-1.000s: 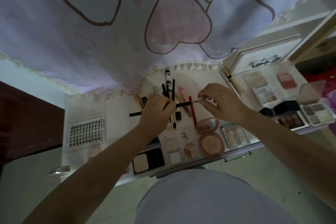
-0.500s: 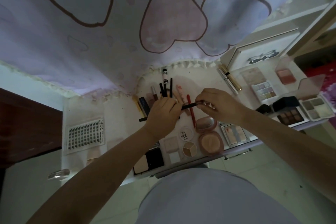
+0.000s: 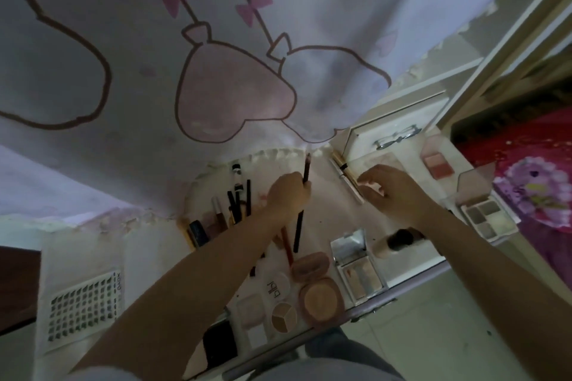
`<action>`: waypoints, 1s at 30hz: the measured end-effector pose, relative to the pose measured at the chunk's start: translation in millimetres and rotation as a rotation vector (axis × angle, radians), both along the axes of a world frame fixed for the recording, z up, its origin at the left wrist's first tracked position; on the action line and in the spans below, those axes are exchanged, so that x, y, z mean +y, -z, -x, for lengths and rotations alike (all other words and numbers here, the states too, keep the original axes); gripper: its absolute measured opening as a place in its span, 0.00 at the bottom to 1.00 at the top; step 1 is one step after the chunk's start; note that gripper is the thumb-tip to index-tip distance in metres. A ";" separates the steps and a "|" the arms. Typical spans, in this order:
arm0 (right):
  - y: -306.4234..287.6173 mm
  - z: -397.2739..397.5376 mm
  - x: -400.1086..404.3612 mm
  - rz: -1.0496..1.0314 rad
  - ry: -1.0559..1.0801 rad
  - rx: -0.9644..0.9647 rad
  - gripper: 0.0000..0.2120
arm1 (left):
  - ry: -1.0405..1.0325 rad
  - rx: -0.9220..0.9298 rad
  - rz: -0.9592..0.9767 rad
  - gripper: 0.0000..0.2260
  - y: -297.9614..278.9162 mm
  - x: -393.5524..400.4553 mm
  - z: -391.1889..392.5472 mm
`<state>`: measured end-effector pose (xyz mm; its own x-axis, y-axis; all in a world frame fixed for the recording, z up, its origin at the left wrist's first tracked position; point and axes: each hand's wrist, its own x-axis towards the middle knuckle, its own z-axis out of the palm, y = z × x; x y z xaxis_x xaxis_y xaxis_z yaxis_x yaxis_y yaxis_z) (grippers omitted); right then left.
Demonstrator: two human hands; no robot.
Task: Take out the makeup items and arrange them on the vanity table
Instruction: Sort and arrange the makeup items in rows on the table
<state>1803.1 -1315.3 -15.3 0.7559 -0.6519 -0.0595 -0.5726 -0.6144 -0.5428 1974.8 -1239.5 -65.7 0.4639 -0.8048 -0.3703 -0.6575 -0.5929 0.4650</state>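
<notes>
L hand (image 3: 286,193) grips pencil (image 3: 299,226) upright; R hand (image 3: 391,187) open, empty. Lay pencil flat w/ liners (image 3: 240,201) at 9 o'clock — parallel, no overlap.

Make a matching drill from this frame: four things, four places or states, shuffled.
Things:
1. dark pencil
2. round powder compact
3. lash tray
4. right hand

States:
A. lid open, near front table edge
B. flat at far left of the table
C. gripped in the left hand, pointing away
D. holds nothing, fingers loosely bent

Pairs: 1-C, 2-A, 3-B, 4-D
</notes>
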 end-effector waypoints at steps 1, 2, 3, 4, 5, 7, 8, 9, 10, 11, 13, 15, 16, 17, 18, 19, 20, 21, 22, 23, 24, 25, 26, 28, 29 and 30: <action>3.0 2.1 -3.8 -0.009 -0.006 0.034 0.11 | -0.036 0.070 -0.047 0.14 5.5 -13.2 0.7; 6.5 4.7 -9.2 -0.016 -0.015 0.078 0.11 | -0.066 0.144 -0.088 0.14 14.1 -26.7 2.4; 10.6 6.5 -14.2 -0.024 -0.031 0.128 0.11 | -0.095 0.198 -0.125 0.12 23.3 -37.1 4.4; 15.9 7.5 -19.9 -0.036 -0.046 0.181 0.12 | -0.119 0.231 -0.153 0.11 32.5 -45.5 6.9; 20.6 7.8 -24.6 -0.048 -0.056 0.236 0.13 | -0.143 0.246 -0.172 0.10 40.1 -51.6 9.3; 28.9 6.8 -31.6 -0.063 -0.061 0.357 0.14 | -0.199 0.275 -0.181 0.11 52.4 -61.0 13.2; 32.3 5.3 -34.2 -0.058 -0.067 0.415 0.14 | -0.219 0.285 -0.174 0.10 55.5 -64.5 14.3; 36.7 4.0 -36.2 -0.056 -0.080 0.474 0.14 | -0.240 0.295 -0.166 0.11 58.3 -67.5 15.9; 40.4 1.9 -37.4 -0.057 -0.092 0.520 0.15 | -0.253 0.305 -0.157 0.13 60.2 -70.0 17.3; 43.9 0.1 -38.3 -0.058 -0.102 0.558 0.15 | -0.260 0.323 -0.146 0.14 62.7 -71.3 19.0; 48.8 -3.6 -39.9 -0.049 -0.117 0.602 0.15 | -0.257 0.355 -0.138 0.16 61.9 -68.7 22.2; 51.4 -11.1 -41.0 -0.012 -0.137 0.644 0.15 | -0.199 0.321 -0.139 0.16 58.7 -58.6 19.8; 51.7 -17.3 -40.1 0.013 -0.148 0.665 0.15 | -0.169 0.278 -0.128 0.16 56.6 -49.0 16.1; 51.8 -24.8 -38.8 0.036 -0.154 0.679 0.15 | -0.147 0.218 -0.103 0.15 54.6 -37.4 11.2; 52.0 -33.1 -36.9 0.051 -0.161 0.687 0.15 | -0.135 0.146 -0.062 0.14 52.4 -24.8 6.4; 52.7 -44.0 -32.9 0.051 -0.181 0.694 0.15 | -0.139 0.072 -0.014 0.13 50.2 -9.4 0.5; 54.5 -55.3 -27.4 0.042 -0.216 0.698 0.15 | -0.154 0.003 0.032 0.12 47.7 6.3 -5.2; 55.9 -67.9 -20.6 0.024 -0.258 0.698 0.15 | -0.179 -0.060 0.060 0.11 44.4 22.4 -11.9; 58.1 -80.0 -13.4 0.006 -0.298 0.691 0.16 | -0.202 -0.114 0.063 0.11 40.9 37.3 -19.0; 60.4 -90.7 -5.5 -0.021 -0.324 0.677 0.17 | -0.218 -0.155 0.042 0.11 38.3 51.3 -25.6; 63.9 -101.8 3.4 -0.058 -0.344 0.649 0.17 | -0.232 -0.187 0.010 0.11 35.5 66.2 -32.2; 67.7 -110.6 12.6 -0.111 -0.342 0.620 0.18 | -0.241 -0.204 -0.024 0.11 32.9 80.4 -36.7; 72.4 -119.3 22.5 -0.161 -0.330 0.586 0.19 | -0.263 -0.202 -0.042 0.11 30.2 94.2 -40.4; 81.8 -130.6 39.6 -0.268 -0.263 0.535 0.19 | -0.335 -0.137 -0.014 0.10 26.0 115.0 -43.2; 85.7 -135.7 46.9 -0.327 -0.210 0.524 0.18 | -0.360 -0.117 0.003 0.09 23.9 124.8 -44.1; 89.4 -138.9 51.6 -0.364 -0.154 0.504 0.17 | -0.361 -0.114 0.005 0.10 22.7 132.5 -43.8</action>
